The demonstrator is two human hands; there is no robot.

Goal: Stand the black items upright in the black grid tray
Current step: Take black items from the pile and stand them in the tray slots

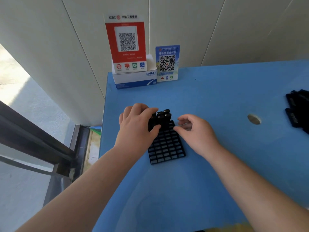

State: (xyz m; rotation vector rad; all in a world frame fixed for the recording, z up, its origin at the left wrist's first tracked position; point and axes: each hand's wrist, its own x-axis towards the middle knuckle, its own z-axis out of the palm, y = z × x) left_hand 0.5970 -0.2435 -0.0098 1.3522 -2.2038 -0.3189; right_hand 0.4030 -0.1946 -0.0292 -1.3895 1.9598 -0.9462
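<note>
A black grid tray (167,148) lies on the blue table (217,164) in the middle of the view. Several black items (161,118) stand upright in its far rows. My left hand (137,124) grips the leftmost of these upright items between thumb and fingers. My right hand (195,129) hovers just right of the tray's far corner, fingers loosely curled, holding nothing I can see. A pile of loose black items (298,109) lies at the table's right edge.
A white CHNT box (135,79) with a red QR sign (127,46) on it and a blue QR card (167,63) stand at the table's back left by the wall. A round hole (254,119) is in the tabletop at the right. The table's left edge drops to a window frame.
</note>
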